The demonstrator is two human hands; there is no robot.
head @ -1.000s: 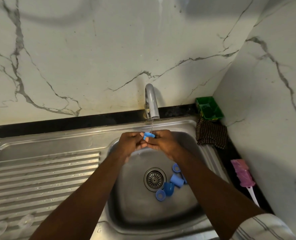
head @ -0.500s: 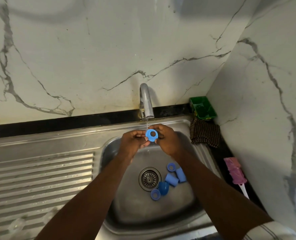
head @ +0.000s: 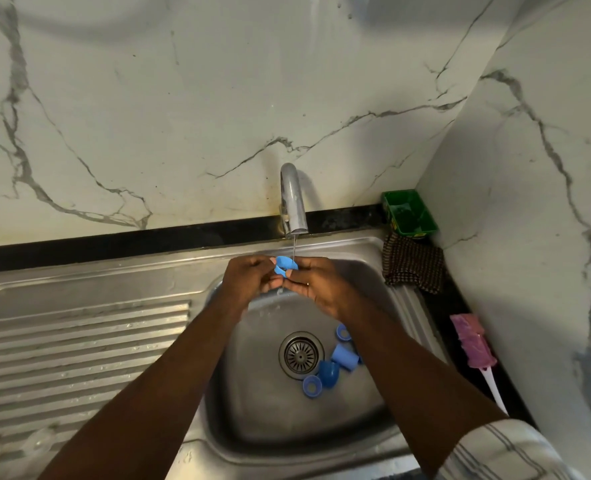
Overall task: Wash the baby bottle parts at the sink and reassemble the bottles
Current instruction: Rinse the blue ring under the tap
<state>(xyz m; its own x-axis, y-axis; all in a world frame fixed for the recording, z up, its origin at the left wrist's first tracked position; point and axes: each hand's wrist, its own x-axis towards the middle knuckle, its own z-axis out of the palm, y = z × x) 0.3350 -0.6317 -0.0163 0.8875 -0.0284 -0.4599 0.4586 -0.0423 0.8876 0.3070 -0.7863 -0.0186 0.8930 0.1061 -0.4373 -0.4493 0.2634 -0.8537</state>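
Observation:
A blue screw ring (head: 284,265) sits under the thin stream of water from the steel tap (head: 293,202). My left hand (head: 249,278) and my right hand (head: 316,282) both pinch it by its rim, fingers curled, over the back of the steel sink basin (head: 252,403). Several other blue bottle parts lie on the basin floor right of the drain (head: 301,355): a ring (head: 312,386), a dome cap (head: 329,373), a cylinder cap (head: 344,356) and another ring (head: 343,333). Clear teats (head: 39,441) rest on the draining board at lower left.
The ribbed draining board (head: 79,348) stretches left of the basin. A green tub (head: 409,213) and a checked cloth (head: 412,263) sit in the back right corner. A pink bottle brush (head: 474,344) with a white handle lies on the dark counter at right. Marble walls close the back and right.
The ring has been turned in my fingers under the stream, from facing the camera half a second ago to tilted with its opening upward. Both hands stay at the tap.

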